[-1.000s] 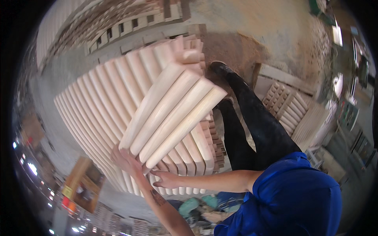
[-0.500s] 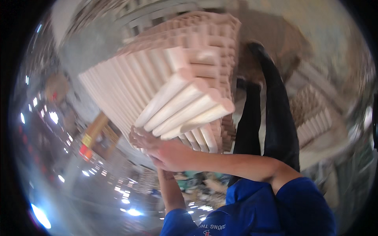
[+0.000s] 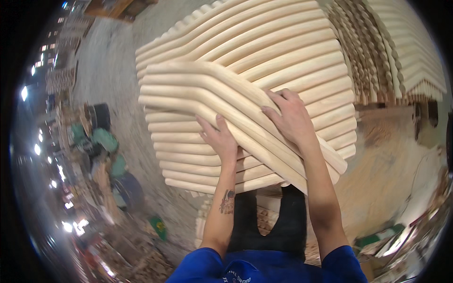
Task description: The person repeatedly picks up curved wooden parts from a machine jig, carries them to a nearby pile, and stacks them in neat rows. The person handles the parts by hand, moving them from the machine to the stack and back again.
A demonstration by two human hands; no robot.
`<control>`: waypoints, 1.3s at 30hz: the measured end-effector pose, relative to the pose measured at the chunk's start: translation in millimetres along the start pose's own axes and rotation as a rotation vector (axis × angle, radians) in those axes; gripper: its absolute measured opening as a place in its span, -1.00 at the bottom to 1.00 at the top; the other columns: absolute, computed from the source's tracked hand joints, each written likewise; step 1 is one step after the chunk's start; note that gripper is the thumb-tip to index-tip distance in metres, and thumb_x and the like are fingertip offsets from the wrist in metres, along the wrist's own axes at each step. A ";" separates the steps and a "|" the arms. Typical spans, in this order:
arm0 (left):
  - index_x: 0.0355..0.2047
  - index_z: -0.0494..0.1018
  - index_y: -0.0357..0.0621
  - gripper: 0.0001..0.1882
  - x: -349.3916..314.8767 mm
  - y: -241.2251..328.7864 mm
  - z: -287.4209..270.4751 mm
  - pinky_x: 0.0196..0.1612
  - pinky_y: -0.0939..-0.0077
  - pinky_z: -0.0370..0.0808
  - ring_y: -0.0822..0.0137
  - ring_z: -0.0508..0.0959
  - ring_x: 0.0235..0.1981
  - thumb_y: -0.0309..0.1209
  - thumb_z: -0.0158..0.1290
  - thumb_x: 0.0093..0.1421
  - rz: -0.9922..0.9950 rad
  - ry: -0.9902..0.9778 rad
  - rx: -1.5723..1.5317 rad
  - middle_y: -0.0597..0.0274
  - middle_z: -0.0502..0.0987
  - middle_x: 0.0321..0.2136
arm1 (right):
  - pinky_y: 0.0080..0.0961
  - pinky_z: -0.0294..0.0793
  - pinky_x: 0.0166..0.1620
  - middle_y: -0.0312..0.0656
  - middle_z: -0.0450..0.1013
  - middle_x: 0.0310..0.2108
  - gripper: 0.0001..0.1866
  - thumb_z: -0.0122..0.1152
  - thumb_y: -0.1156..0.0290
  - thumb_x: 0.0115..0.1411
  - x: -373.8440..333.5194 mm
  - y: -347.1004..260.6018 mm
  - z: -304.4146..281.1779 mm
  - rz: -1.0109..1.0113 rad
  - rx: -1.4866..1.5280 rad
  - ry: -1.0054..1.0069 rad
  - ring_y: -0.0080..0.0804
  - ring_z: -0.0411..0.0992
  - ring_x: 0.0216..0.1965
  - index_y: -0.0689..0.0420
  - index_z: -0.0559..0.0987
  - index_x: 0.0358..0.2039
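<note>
Several pale, smooth, bent wooden bars lie side by side, slanting across the top of a large stack of similar bars. My left hand touches the near side of this loose group close to its bend, fingers spread over the nearest bar. On the group's far side my right hand rests its spread fingertips against the farthest bar. Both hands are open, with the bars between them. The right ends of the slanting bars reach past my right forearm near the stack's edge.
More stacked bars stand at the far right, beside rows of upright-looking wood ends. Green sacks and a dark bin lie at the left on the grey floor. My legs stand against the stack's near edge.
The view has swung round over the stack. My hands, earlier close together at one end of the bars, are now apart on either side of them. The bars lie slanted on the stack.
</note>
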State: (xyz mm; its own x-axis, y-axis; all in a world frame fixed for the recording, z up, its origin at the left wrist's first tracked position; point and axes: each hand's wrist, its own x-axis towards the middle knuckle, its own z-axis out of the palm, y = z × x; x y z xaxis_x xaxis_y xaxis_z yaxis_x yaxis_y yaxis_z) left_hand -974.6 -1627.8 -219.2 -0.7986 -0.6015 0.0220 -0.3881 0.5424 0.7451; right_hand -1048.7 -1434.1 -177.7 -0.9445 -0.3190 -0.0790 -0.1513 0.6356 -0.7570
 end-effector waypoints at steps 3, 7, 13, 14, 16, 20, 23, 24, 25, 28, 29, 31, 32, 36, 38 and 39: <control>0.44 -0.13 -0.50 -0.17 6.0 9.6 3.8 0.49 -0.14 -0.36 -0.24 -0.06 0.48 -0.09 -0.13 0.45 -0.043 0.023 -0.025 -0.40 0.02 0.43 | -0.19 0.41 0.08 0.04 0.43 -0.21 -0.49 0.25 0.23 0.30 5.9 -1.1 -5.5 0.038 0.037 -0.024 -0.01 0.39 -0.03 0.15 0.52 0.22; 0.44 -0.09 -0.49 -0.17 21.8 19.1 19.9 0.46 -0.27 -0.38 -0.21 -0.08 0.50 -0.10 -0.08 0.43 0.087 -0.033 0.124 -0.39 0.04 0.43 | -0.15 0.37 0.10 0.03 0.40 -0.24 -0.48 0.25 0.21 0.30 3.7 1.1 -11.1 0.058 -0.151 0.088 0.00 0.34 -0.06 0.21 0.53 0.20; 0.42 0.00 -0.48 -0.19 54.6 79.1 80.1 0.47 -0.26 -0.34 -0.21 -0.04 0.49 -0.10 -0.04 0.40 0.206 -0.224 -0.010 -0.27 0.15 0.40 | -0.11 0.34 0.12 0.05 0.43 -0.19 -0.43 0.24 0.15 0.30 5.3 39.7 -43.7 0.204 -0.228 0.265 0.02 0.32 -0.04 0.22 0.51 0.22; 0.42 0.00 -0.48 -0.19 57.0 91.4 91.3 0.47 -0.26 -0.33 -0.21 -0.03 0.49 -0.10 -0.04 0.39 0.231 -0.247 -0.064 -0.25 0.17 0.40 | -0.10 0.33 0.13 0.05 0.43 -0.19 -0.43 0.23 0.15 0.30 6.1 48.0 -50.2 0.214 -0.239 0.299 0.03 0.32 -0.04 0.22 0.51 0.23; 0.42 0.01 -0.47 -0.18 61.9 106.5 107.8 0.49 -0.20 -0.35 -0.16 -0.02 0.50 -0.12 -0.04 0.36 0.275 -0.253 -0.136 -0.22 0.19 0.40 | -0.10 0.32 0.14 0.07 0.43 -0.19 -0.42 0.22 0.13 0.30 6.1 54.4 -58.0 0.243 -0.251 0.347 0.03 0.31 -0.02 0.22 0.51 0.23; 0.43 0.00 -0.46 -0.17 65.1 125.9 131.6 0.50 -0.15 -0.38 -0.12 -0.02 0.51 -0.13 -0.05 0.33 0.315 -0.301 -0.104 -0.19 0.20 0.40 | -0.09 0.30 0.16 0.08 0.43 -0.19 -0.41 0.20 0.09 0.32 1.8 60.5 -69.1 0.311 -0.223 0.402 0.06 0.29 0.01 0.20 0.51 0.23; 0.43 -0.02 -0.46 -0.16 63.4 136.4 143.2 0.50 -0.13 -0.40 -0.11 -0.02 0.51 -0.13 -0.05 0.33 0.328 -0.324 -0.071 -0.20 0.19 0.40 | -0.08 0.28 0.18 0.09 0.43 -0.17 -0.42 0.20 0.08 0.32 -0.2 69.3 -76.0 0.321 -0.194 0.447 0.07 0.28 0.04 0.19 0.52 0.22; 0.43 -0.02 -0.46 -0.16 63.0 138.1 145.0 0.50 -0.13 -0.40 -0.11 -0.02 0.51 -0.13 -0.05 0.33 0.327 -0.336 -0.067 -0.20 0.18 0.41 | -0.07 0.27 0.19 0.09 0.43 -0.17 -0.42 0.20 0.07 0.32 -1.1 71.9 -75.9 0.321 -0.187 0.463 0.08 0.27 0.04 0.19 0.52 0.22; 0.43 -0.03 -0.46 -0.15 62.7 139.3 146.1 0.50 -0.12 -0.41 -0.11 -0.02 0.51 -0.13 -0.04 0.33 0.325 -0.347 -0.063 -0.20 0.18 0.41 | -0.07 0.26 0.19 0.09 0.43 -0.16 -0.42 0.20 0.07 0.32 -1.3 74.1 -75.0 0.321 -0.192 0.478 0.07 0.27 0.04 0.19 0.52 0.21; 0.44 -0.04 -0.44 -0.15 62.7 140.5 146.5 0.50 -0.13 -0.40 -0.10 -0.03 0.51 -0.13 -0.04 0.33 0.332 -0.344 -0.088 -0.21 0.17 0.41 | -0.10 0.24 0.22 0.09 0.44 -0.13 -0.41 0.21 0.05 0.32 0.0 79.6 -75.0 0.320 -0.213 0.495 0.05 0.27 0.06 0.21 0.53 0.20; 0.44 -0.04 -0.43 -0.16 59.3 142.9 148.5 0.50 -0.13 -0.40 -0.10 -0.03 0.51 -0.13 -0.04 0.33 0.340 -0.336 -0.085 -0.21 0.17 0.41 | -0.13 0.24 0.23 0.08 0.45 -0.11 -0.40 0.22 0.04 0.31 -1.7 82.6 -81.1 0.333 -0.225 0.492 0.03 0.28 0.07 0.21 0.53 0.21; 0.44 -0.03 -0.41 -0.17 56.1 143.0 149.9 0.50 -0.13 -0.40 -0.09 -0.03 0.51 -0.13 -0.05 0.34 0.363 -0.318 -0.066 -0.22 0.18 0.41 | -0.08 0.23 0.22 0.11 0.44 -0.14 -0.44 0.21 0.07 0.31 2.8 72.8 -80.2 0.318 -0.198 0.523 0.06 0.28 0.05 0.20 0.54 0.18; 0.44 -0.03 -0.40 -0.18 62.1 140.1 147.6 0.50 -0.13 -0.40 -0.09 -0.03 0.51 -0.14 -0.05 0.35 0.371 -0.300 -0.066 -0.22 0.18 0.41 | -0.08 0.23 0.22 0.12 0.45 -0.13 -0.43 0.21 0.07 0.30 9.5 68.5 -79.9 0.327 -0.171 0.498 0.07 0.28 0.06 0.20 0.54 0.18; 0.46 -0.06 -0.36 -0.20 61.3 135.7 147.8 0.49 -0.13 -0.41 -0.05 -0.03 0.52 -0.12 -0.10 0.39 0.351 -0.338 -0.076 -0.20 0.14 0.43 | -0.09 0.23 0.24 0.12 0.47 -0.09 -0.42 0.23 0.08 0.28 9.3 68.6 -80.2 0.323 -0.136 0.484 0.07 0.29 0.08 0.21 0.54 0.18; 0.46 -0.06 -0.36 -0.21 62.0 137.5 148.9 0.49 -0.13 -0.41 -0.05 -0.03 0.52 -0.13 -0.11 0.40 0.350 -0.353 -0.084 -0.20 0.14 0.43 | -0.10 0.24 0.25 0.12 0.47 -0.05 -0.41 0.25 0.08 0.27 7.0 73.9 -82.2 0.295 -0.141 0.505 0.07 0.30 0.09 0.21 0.54 0.18; 0.45 -0.04 -0.37 -0.21 63.5 135.3 147.6 0.50 -0.14 -0.40 -0.05 -0.02 0.51 -0.15 -0.09 0.38 0.359 -0.347 -0.083 -0.22 0.16 0.41 | -0.11 0.24 0.25 0.12 0.48 -0.02 -0.41 0.26 0.08 0.26 7.5 74.3 -81.0 0.293 -0.139 0.499 0.06 0.30 0.10 0.20 0.54 0.18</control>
State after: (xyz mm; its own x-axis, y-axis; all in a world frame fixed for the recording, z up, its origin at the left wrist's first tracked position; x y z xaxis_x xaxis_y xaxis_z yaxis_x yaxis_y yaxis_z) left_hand -1145.7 -1506.1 -215.3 -0.9863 -0.1474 0.0739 -0.0345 0.6226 0.7818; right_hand -1090.7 -1332.3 -182.0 -0.9704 0.2315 0.0680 0.1315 0.7438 -0.6554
